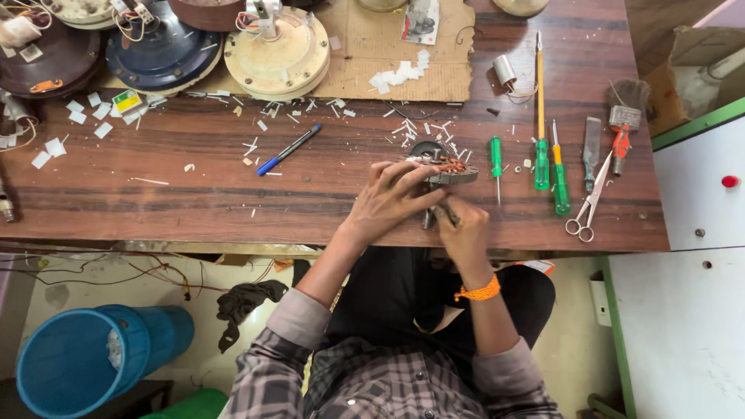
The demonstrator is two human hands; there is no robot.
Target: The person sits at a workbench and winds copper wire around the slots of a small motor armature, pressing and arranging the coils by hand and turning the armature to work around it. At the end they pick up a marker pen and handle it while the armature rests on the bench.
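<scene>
Near counter point(194, 194) front edge: left hand point(388, 200) grips wound stator point(444, 168); right hand point(462, 225) clenched on small tool, working the windings.

single head cam, looks steeply down from above the seated person, faces the wooden workbench point(194, 194) ahead, mid range (bench nearly full width), lap and floor in lower frame, no second view

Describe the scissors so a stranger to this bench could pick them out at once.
Start at the wooden workbench and go to its right end, where a row of hand tools lies. The scissors lie nearest the front edge, right of the green screwdrivers. They alone have two bare metal finger loops.
</scene>
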